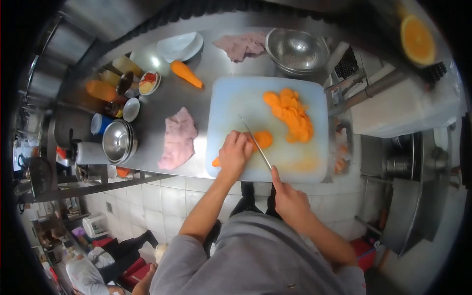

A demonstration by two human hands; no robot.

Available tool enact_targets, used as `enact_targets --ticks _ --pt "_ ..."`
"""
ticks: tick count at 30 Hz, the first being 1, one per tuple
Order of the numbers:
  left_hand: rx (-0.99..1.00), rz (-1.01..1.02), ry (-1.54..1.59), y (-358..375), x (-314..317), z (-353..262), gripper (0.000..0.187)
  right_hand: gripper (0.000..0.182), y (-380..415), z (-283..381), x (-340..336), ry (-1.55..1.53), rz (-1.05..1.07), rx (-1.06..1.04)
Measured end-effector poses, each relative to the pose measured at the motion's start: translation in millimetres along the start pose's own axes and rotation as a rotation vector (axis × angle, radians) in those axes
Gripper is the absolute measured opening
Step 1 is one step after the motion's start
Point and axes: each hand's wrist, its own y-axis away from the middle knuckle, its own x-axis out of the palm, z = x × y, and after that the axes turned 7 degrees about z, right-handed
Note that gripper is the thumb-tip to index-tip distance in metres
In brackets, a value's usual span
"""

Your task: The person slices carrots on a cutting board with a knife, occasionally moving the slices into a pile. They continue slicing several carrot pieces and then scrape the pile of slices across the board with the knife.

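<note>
On a white cutting board (226, 108), my left hand (235, 151) is closed over a peeled carrot (215, 162), whose end sticks out at the left of the wrist. My right hand (291, 200) grips a kitchen knife (259, 146) by its handle, at the board's near edge. The blade slants up and left, right beside my left fingertips. Just right of the blade lie a few fresh carrot slices (264, 139). Farther right on the board is a larger heap of carrot slices (291, 115). The knife handle is mostly hidden in my fist.
A whole carrot (186, 74) and a pink cloth (179, 139) lie left of the board; another cloth (240, 45) is behind. A metal colander (297, 49) stands at the back right. Stacked steel bowls (118, 141) sit at the left. A person (88, 275) is at lower left.
</note>
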Motion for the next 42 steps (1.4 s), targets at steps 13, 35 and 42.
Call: enact_targets --ticks 13,35,42 --pt "-0.003 -0.015 0.008 -1 2 2 0.013 0.084 27 0 7 -0.049 0.1 0.005" --pt "0.047 0.043 0.106 -1 -4 3 0.009 0.077 -68 -9 38 0.08 -0.097 -0.006" --pt "0.157 0.085 0.056 0 -17 -3 0.01 0.078 -53 -38 37 -0.036 -0.031 0.029"
